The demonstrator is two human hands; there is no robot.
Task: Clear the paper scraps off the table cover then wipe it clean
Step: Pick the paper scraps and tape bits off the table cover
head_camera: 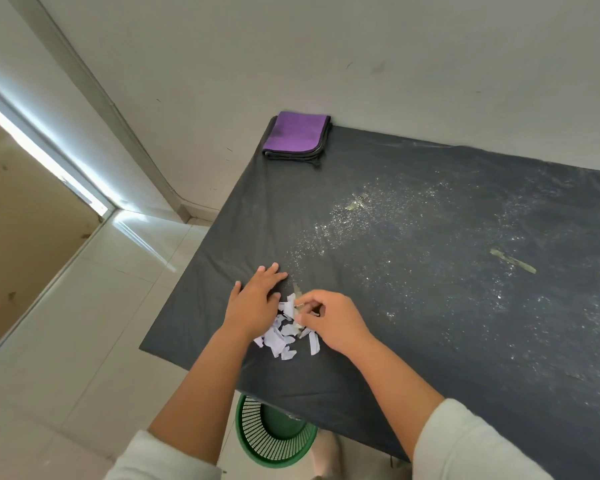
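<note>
A pile of white paper scraps (284,336) lies near the front left corner of the black table cover (430,271). My left hand (255,301) rests flat, fingers spread, on the left side of the pile. My right hand (329,320) is curled on the right side, its thumb and fingertips pinching a scrap at the top of the pile. White specks and a few greenish scraps (513,261) are scattered over the cover. A folded purple cloth (295,136) sits at the far left corner.
A green slotted wastebasket (274,434) stands on the floor just below the table's front edge. The table is against a white wall at the back. Pale floor tiles and a doorway lie to the left.
</note>
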